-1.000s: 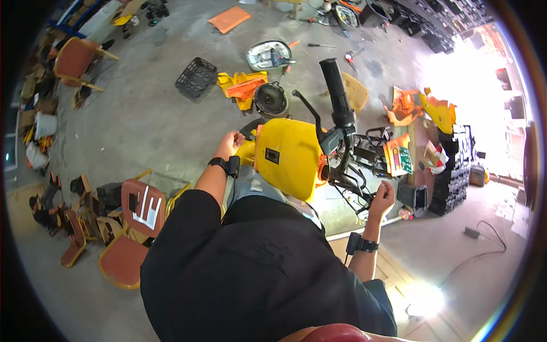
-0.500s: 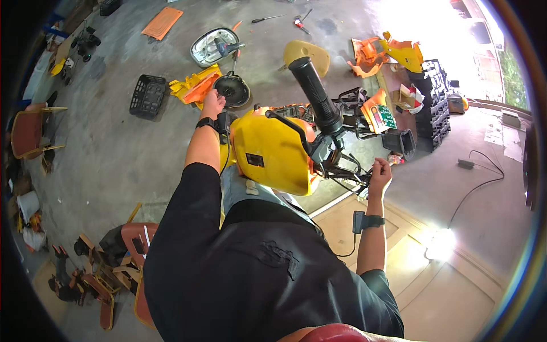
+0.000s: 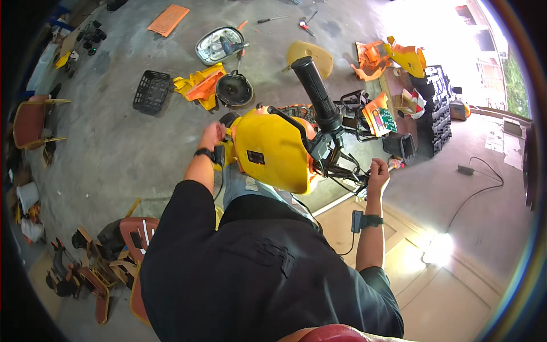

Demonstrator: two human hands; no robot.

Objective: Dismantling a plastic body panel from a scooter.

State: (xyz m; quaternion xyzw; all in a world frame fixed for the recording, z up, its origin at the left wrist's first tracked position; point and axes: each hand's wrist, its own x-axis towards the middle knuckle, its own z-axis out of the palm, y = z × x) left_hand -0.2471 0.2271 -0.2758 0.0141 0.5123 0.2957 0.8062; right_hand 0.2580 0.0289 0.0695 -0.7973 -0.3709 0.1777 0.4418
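A yellow motorbike front panel (image 3: 270,149) with a small dark rectangular opening stands in front of me. Beside its left edge is my left hand (image 3: 213,135), fingers curled in near a yellow tab; what they hold, if anything, is too small to make out. The upright black handlebar grip (image 3: 317,94) and its lever rise on the panel's right. My right hand (image 3: 378,175) is closed next to the dark cables (image 3: 347,168) below the handlebar, its fingertips pressed together. Whatever lies between those fingertips is hidden.
A round black basin (image 3: 234,90) lies on the floor beyond my left hand, near yellow and orange body panels (image 3: 202,84) and a black crate (image 3: 151,92). More black crates (image 3: 437,111) stand at the right. A bright lamp (image 3: 439,249) lies at lower right. Chairs (image 3: 35,122) stand at the left.
My left hand has come back from the black basin toward me, to the left edge of the yellow panel. My right hand has stayed by the cables.
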